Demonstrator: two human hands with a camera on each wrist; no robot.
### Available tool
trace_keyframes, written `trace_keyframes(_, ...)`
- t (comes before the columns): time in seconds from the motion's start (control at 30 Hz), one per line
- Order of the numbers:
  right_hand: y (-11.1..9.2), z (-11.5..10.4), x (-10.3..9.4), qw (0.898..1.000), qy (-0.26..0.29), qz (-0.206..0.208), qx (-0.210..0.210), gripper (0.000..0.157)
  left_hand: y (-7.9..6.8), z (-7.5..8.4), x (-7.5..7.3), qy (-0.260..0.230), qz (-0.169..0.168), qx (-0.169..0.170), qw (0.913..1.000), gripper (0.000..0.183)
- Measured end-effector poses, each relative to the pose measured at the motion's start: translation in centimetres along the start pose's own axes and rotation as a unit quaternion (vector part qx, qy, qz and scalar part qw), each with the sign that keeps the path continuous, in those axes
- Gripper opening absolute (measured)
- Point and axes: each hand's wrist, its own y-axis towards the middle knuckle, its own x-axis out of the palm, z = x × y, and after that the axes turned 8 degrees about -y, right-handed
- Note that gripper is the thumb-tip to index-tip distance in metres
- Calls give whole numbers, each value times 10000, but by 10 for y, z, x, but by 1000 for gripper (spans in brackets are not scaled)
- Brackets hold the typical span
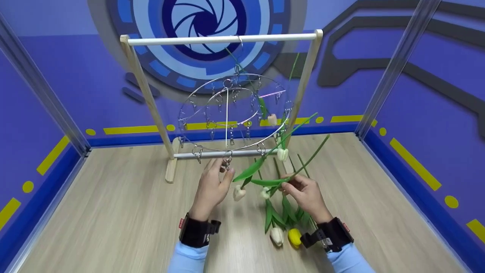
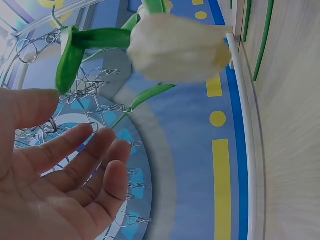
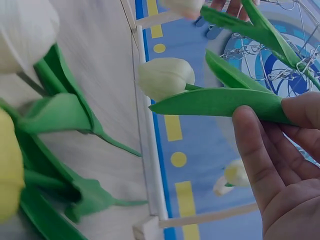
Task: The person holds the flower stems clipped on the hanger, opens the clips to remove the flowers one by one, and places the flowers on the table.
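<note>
My right hand (image 1: 305, 193) pinches a white tulip (image 3: 165, 77) by its green leaf and stem, the bloom pointing left. The left hand (image 1: 212, 185) is beside a metal clip (image 1: 226, 161) at the front of a round wire clip hanger (image 1: 182, 125). In the left wrist view its thumb and fingers stand apart. Between the hands, another white tulip (image 1: 239, 193) hangs head down at the hanger's front right, its long stem slanting up. Two more pale tulips, one pinkish (image 1: 272, 120) and one white (image 1: 282, 154), hang at the hanger's right side.
A wooden rack (image 1: 151, 98) with a white top bar (image 1: 182, 40) carries the hanger by a hook. On the wooden table (image 1: 125, 212) lie several tulips, including a white one (image 1: 277, 237) and a yellow one (image 1: 294, 238). Patterned blue walls (image 1: 424, 125) enclose the table.
</note>
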Motion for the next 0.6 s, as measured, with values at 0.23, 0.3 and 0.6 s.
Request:
trace_keyframes(0.23, 1, 6, 0, 9983, 250, -192, 490, 19, 0, -4, -1, 50, -124, -147, 9998, 31)
trace_keyframes(0.3, 2, 5, 0, 9976, 227, -190, 623, 19, 0, -5, -1, 90, -129, -146, 9998, 30)
trace_keyframes(0.6, 5, 2, 1, 9948, -107, -337, 960, 13, 1, -11, -5, 130, -89, -291, 9995, 24)
